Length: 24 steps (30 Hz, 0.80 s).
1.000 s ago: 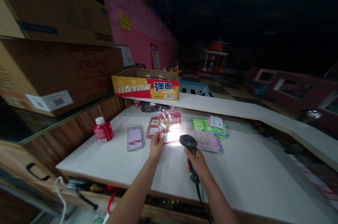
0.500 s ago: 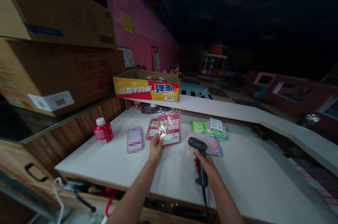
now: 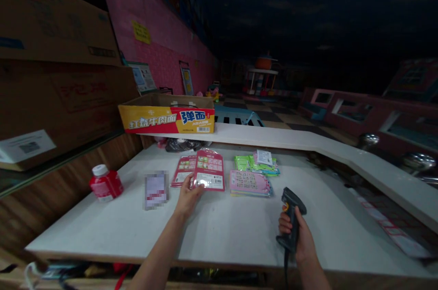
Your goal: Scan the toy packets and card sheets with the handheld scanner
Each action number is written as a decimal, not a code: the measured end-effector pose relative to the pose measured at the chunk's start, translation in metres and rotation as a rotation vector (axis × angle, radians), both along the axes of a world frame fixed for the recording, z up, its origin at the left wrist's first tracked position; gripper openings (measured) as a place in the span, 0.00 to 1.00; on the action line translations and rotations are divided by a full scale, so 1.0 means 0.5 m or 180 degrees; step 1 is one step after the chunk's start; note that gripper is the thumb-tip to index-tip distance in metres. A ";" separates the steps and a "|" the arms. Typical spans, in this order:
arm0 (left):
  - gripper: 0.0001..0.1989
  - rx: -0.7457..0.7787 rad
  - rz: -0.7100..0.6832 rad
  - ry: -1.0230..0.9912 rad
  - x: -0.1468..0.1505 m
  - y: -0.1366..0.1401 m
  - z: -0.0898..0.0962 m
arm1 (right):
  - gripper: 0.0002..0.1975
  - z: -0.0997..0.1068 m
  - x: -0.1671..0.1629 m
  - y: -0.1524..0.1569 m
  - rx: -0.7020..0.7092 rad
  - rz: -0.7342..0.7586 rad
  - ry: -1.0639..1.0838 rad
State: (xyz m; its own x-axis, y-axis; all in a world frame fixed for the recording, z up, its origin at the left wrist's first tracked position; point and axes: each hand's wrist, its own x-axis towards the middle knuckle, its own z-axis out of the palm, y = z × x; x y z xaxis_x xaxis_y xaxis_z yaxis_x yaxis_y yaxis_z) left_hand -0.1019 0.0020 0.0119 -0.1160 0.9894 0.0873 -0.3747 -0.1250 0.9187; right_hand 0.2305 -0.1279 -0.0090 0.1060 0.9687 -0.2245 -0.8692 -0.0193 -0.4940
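Note:
A red printed packet [image 3: 210,169] in clear wrapping is pinched at its lower left corner by my left hand [image 3: 188,196]. Another red packet [image 3: 183,171] lies behind and to the left of it on the white counter [image 3: 222,230]. My right hand [image 3: 299,230] is wrapped round the handle of a black barcode scanner [image 3: 290,217], its cord hanging down. The scanner is to the right of a pink packet stack [image 3: 249,183]. Green packets [image 3: 244,161] with a small white-labelled packet [image 3: 264,157] on top lie just behind that stack.
On the left stand a red bottle [image 3: 106,183] with a white cap and a blurred-out flat item [image 3: 156,189]. A yellow and red noodle carton [image 3: 167,119] rests on the raised ledge [image 3: 260,134]. Large cardboard boxes [image 3: 68,85] are stacked at far left.
My right hand has moved the scanner right, away from the pink packets. The held red packet now stands out from the one behind it. The view has shifted to the right.

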 end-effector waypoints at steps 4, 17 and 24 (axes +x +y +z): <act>0.25 0.0029 0.0021 -0.0249 0.053 0.028 0.030 | 0.15 -0.002 0.005 -0.002 0.0135 -0.0077 0.0227; 0.19 -0.0501 -0.0297 0.0852 0.202 0.157 -0.006 | 0.15 0.003 0.009 -0.002 0.0133 -0.0097 0.0242; 0.26 0.0970 0.0321 0.2914 0.182 0.107 -0.015 | 0.13 0.001 0.009 -0.001 0.0022 -0.0126 0.0431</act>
